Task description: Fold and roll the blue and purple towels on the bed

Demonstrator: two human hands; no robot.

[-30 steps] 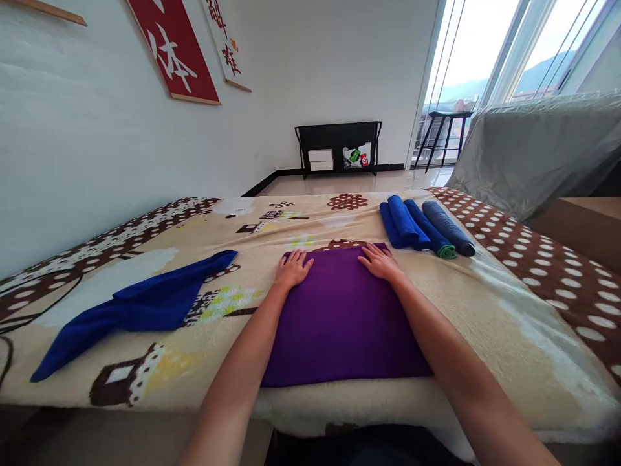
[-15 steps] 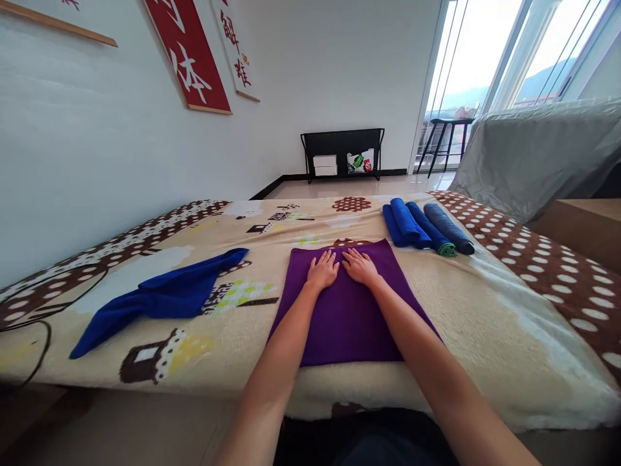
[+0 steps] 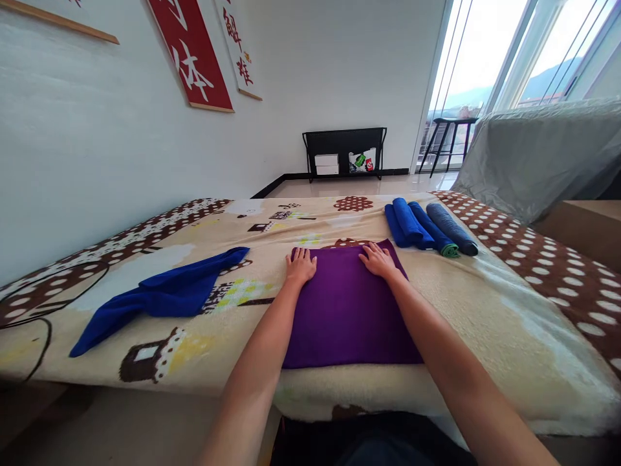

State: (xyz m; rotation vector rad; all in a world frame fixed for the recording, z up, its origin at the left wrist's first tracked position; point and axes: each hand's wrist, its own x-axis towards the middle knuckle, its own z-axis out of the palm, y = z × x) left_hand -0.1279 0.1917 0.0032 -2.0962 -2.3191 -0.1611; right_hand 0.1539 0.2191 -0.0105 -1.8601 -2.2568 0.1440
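A purple cloth (image 3: 349, 317) lies spread flat on the patterned blanket (image 3: 233, 369) in front of me. My left hand (image 3: 301, 266) rests palm down at its far left corner, fingers slightly apart. Near the far right corner, my right hand (image 3: 378, 260) presses on the cloth with its fingers spread. Neither hand holds anything. To the left lies a crumpled blue cloth (image 3: 167, 291). Several rolled cloths, blue ones (image 3: 408, 221) and a grey-blue one (image 3: 451, 228), sit side by side beyond the purple cloth on the right.
At the far wall stands a black rack (image 3: 344, 152) holding white boxes. A dark stool (image 3: 449, 139) is by the window. A sheet-covered object (image 3: 538, 149) and a brown box (image 3: 582, 226) are on the right. Red and white scrolls hang on the left wall.
My hands have moved apart, the left one leftward and the right one rightward, to the far corners of the purple cloth. The cloth's near edge sits differently.
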